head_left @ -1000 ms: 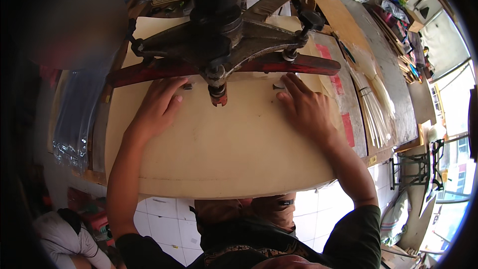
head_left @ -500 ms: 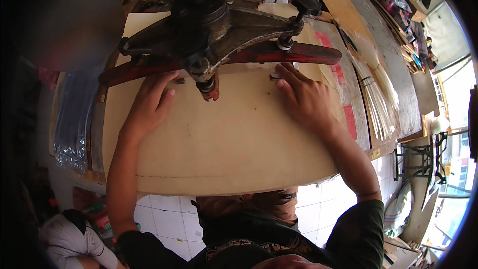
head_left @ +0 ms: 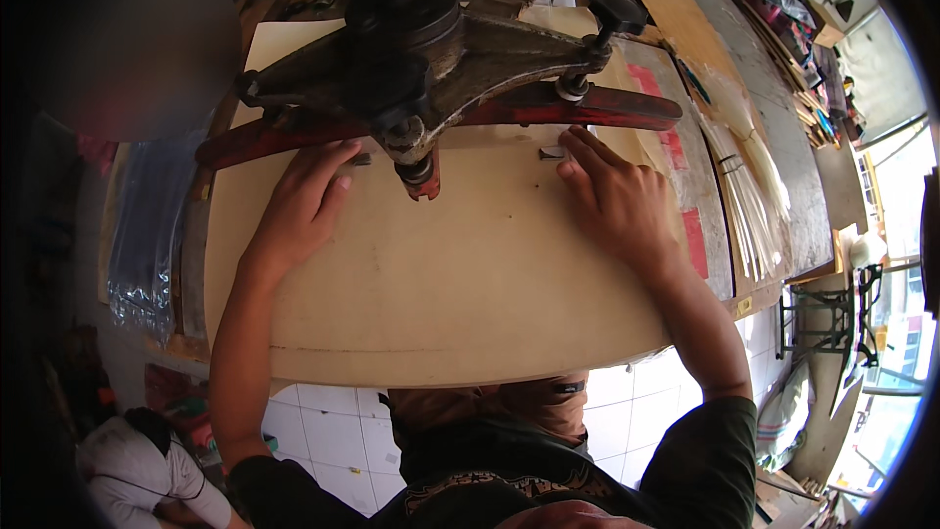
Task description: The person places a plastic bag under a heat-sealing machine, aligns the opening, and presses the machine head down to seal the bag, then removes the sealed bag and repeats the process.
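Pale cream sheet (head_left: 441,284), large and flat, lying across the worktop (head_left: 783,206) beneath a dark metal press machine (head_left: 421,49) with a red bar (head_left: 587,108) running crosswise. Left hand (head_left: 299,206): palm down on the sheet's left part, fingers (head_left: 328,171) spread narrowly and extended to the red bar, tips beside a small dark metal tab (head_left: 360,159); holding nothing, pressing flat. Right hand (head_left: 612,196): palm down on the sheet's right part, fingers (head_left: 587,152) stretched toward the bar, tips touching a small metal tab (head_left: 551,152); holding nothing. Machine's lower red-tipped head (head_left: 423,176) stands between the two hands, just above the sheet. Bundle of pale strips (head_left: 749,206) lies on the worktop to the right, well apart. Clear plastic wrapping (head_left: 147,235) hangs at the left edge. White tiled floor (head_left: 333,431) below.
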`<state>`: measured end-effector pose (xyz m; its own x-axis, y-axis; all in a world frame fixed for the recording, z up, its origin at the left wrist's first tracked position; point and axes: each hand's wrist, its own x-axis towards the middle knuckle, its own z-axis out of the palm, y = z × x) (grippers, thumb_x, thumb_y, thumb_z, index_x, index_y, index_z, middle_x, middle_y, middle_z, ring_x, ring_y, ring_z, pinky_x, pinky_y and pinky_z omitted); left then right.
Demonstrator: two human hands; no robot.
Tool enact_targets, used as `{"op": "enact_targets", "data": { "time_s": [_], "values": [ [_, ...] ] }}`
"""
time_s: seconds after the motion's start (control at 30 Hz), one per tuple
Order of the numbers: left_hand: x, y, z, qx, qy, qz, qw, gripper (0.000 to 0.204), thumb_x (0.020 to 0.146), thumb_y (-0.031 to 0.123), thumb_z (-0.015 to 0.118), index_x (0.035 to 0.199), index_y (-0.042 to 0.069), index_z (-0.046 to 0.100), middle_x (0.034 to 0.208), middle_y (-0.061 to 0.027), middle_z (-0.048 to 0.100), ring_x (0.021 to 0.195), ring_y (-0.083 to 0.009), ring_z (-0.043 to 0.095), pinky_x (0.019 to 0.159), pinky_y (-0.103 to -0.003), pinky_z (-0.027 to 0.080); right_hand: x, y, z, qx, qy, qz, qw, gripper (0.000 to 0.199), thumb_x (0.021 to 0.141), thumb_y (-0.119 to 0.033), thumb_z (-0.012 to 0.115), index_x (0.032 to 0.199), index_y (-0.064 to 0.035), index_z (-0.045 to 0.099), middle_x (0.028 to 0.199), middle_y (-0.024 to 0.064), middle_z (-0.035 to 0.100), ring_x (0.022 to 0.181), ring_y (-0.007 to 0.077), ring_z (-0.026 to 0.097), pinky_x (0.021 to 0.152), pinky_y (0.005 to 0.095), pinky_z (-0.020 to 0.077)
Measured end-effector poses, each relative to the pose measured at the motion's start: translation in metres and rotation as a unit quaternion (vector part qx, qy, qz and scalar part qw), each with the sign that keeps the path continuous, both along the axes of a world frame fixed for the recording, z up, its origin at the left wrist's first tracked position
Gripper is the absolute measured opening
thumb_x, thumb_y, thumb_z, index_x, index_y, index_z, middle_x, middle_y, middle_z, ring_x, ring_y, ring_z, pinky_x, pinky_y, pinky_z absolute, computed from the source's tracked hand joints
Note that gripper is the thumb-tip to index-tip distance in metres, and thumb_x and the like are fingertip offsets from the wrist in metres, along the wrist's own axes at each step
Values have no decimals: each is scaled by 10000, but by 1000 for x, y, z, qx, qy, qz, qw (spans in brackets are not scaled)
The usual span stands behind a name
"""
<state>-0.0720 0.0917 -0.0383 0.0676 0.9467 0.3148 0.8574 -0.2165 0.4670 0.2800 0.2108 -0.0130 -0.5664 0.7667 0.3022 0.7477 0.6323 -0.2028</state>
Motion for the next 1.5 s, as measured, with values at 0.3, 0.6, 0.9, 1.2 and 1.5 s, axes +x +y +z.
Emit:
{"op": "enact_targets", "data": {
  "time_s": [0.3, 0.6, 0.9, 1.2, 1.5],
  "values": [
    [-3, 2, -4, 4, -1, -5, 1000, 364, 976, 94, 528, 1334, 38, 560, 1324, -190, 577, 1241, -360, 543, 1062, -424, 429, 0, -2, 5, -31, -41, 11, 999, 393, 1001, -401, 496, 1285, -172, 642, 1382, 74, 597, 847, 384, 706, 753, 449, 578],
    [-4, 1, -5, 6, 3, -2, 1000, 367, 973, 94, 534, 1333, 27, 555, 1331, -192, 575, 1252, -360, 536, 1071, -424, 424, -1, 1, 8, -28, -56, 9, 998, 402, 1012, -399, 470, 1275, -157, 655, 1335, 72, 632, 842, 357, 712, 734, 427, 583],
    [4, -5, 5, -24, 41, 18, 999, 391, 1001, 145, 522, 1341, -47, 499, 1380, -258, 523, 1310, -426, 474, 1114, -458, 363, 2, 3, 5, -3, -39, 26, 999, 417, 1010, -426, 479, 1234, -135, 676, 1284, 77, 664, 814, 344, 720, 726, 440, 586],
    [5, -12, 4, 5, 137, 26, 990, 426, 1007, 215, 524, 1362, -21, 503, 1383, -241, 530, 1326, -417, 458, 1146, -502, 309, 2, 5, 2, 11, -32, 32, 999, 393, 1003, -408, 493, 1222, -146, 688, 1246, 72, 683, 829, 346, 719, 740, 440, 587],
    [10, -11, 3, 6, 268, 69, 961, 584, 1017, 407, 475, 1458, 24, 450, 1471, -151, 491, 1385, -283, 429, 1195, -506, 228, -5, -4, 7, 21, -51, 12, 998, 341, 984, -300, 533, 1201, -94, 697, 1228, 98, 689, 940, 348, 707, 775, 420, 578]
  ]
}}
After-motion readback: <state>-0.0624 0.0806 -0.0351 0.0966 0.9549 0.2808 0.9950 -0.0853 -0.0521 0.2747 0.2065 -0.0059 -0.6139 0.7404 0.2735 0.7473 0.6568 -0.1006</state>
